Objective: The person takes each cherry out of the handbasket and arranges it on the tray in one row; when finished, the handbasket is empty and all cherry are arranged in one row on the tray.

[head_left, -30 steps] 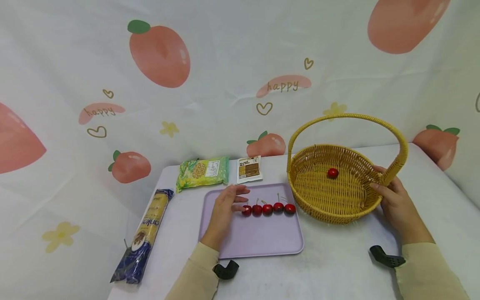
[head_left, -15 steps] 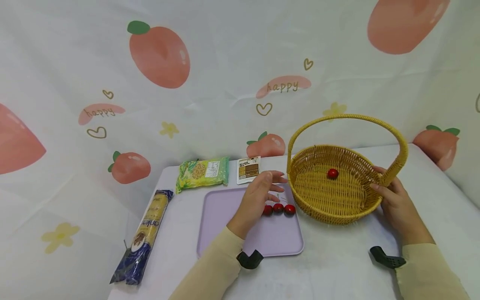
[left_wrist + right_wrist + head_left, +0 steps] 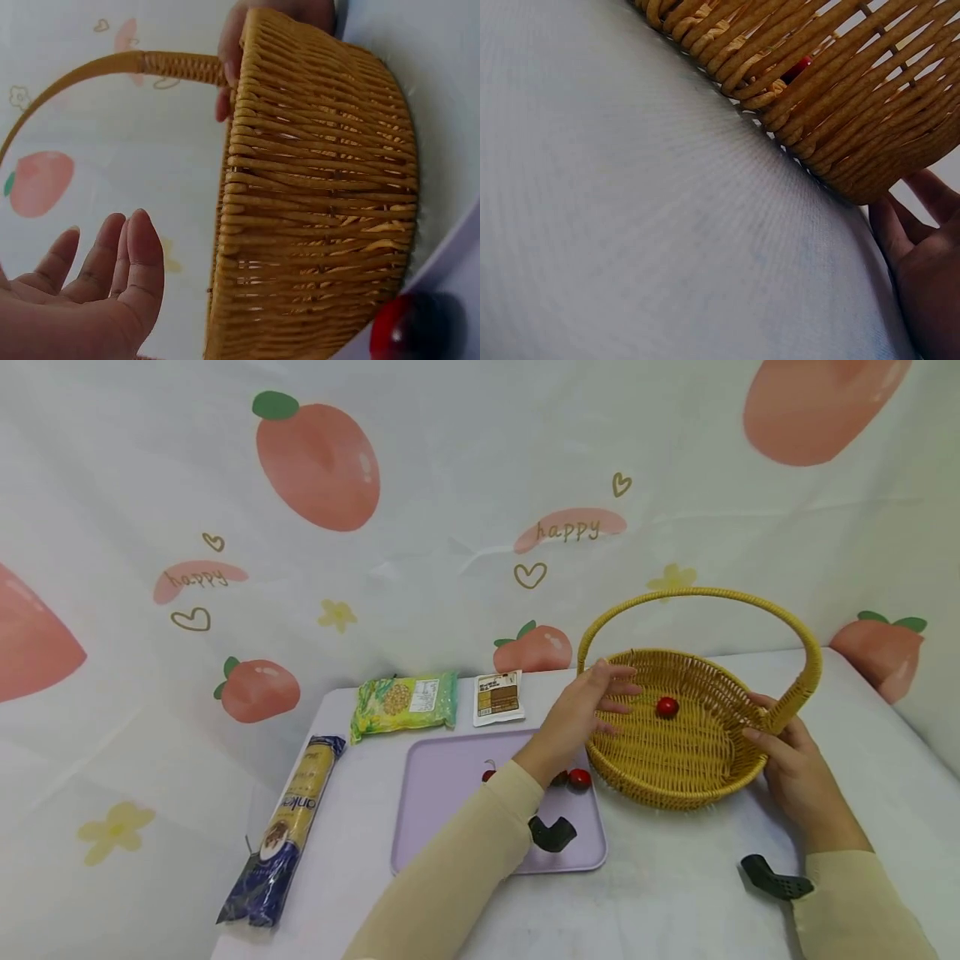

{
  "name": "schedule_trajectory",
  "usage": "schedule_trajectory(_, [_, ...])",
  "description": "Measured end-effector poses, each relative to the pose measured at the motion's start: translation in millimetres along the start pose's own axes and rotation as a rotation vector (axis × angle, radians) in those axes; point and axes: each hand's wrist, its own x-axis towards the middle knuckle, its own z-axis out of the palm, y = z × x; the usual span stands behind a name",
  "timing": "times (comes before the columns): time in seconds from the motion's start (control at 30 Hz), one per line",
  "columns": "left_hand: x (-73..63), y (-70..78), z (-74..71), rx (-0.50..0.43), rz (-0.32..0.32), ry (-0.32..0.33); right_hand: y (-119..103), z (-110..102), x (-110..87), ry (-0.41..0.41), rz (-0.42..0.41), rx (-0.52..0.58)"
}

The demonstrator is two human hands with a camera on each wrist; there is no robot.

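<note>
A round yellow wicker basket [image 3: 675,793] with a tall handle stands on the table at the right. My right hand [image 3: 795,777] holds its right side by the foot of the handle, with thumb and fingertips over the rim. Inside lies one red cherry [image 3: 667,707]. My left hand [image 3: 581,710] reaches over the basket's left rim, its fingers loosely extended and nothing seen between them. In the left wrist view, the left hand [image 3: 97,292] is beside the woven wall. More cherries [image 3: 579,779] lie on the purple tray [image 3: 450,827], some hidden beneath my left forearm.
Behind the tray lie a green and yellow food bag [image 3: 405,706] and a small brown and white packet [image 3: 498,697]. At the left edge is a long blue and gold pasta pack [image 3: 288,835]. A white cloth with printed peaches [image 3: 318,468] hangs at the back.
My left hand has moved right and away, from the left end of the cherry row across the tray to over the basket's rim. The right hand keeps its hold on the basket.
</note>
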Motion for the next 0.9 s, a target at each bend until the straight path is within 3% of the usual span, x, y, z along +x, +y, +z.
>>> schedule_trajectory(0.43, [62.7, -16.2, 34.0, 0.119, -0.18, -0.024, -2.9, -2.0, -0.6, 0.001, -0.002, 0.006])
schedule_trajectory(0.53, [70.4, -21.8, 40.0, 0.142, -0.199, -0.02, -2.8, -2.5, -1.0, 0.003, 0.0, 0.002])
schedule_trajectory(0.63, [75.2, -29.1, 43.6, 0.105, -0.224, -0.012, -2.2, -2.3, -0.6, -0.002, 0.005, 0.006])
schedule_trajectory(0.77, [77.3, -39.8, 42.7, 0.041, -0.268, -0.019, -1.2, -1.1, 0.0, -0.006, 0.01, 0.011])
schedule_trajectory(0.9, [80.4, -46.9, 40.3, 0.062, -0.285, -0.015, -0.9, 0.2, 0.4, -0.002, 0.01, 0.001])
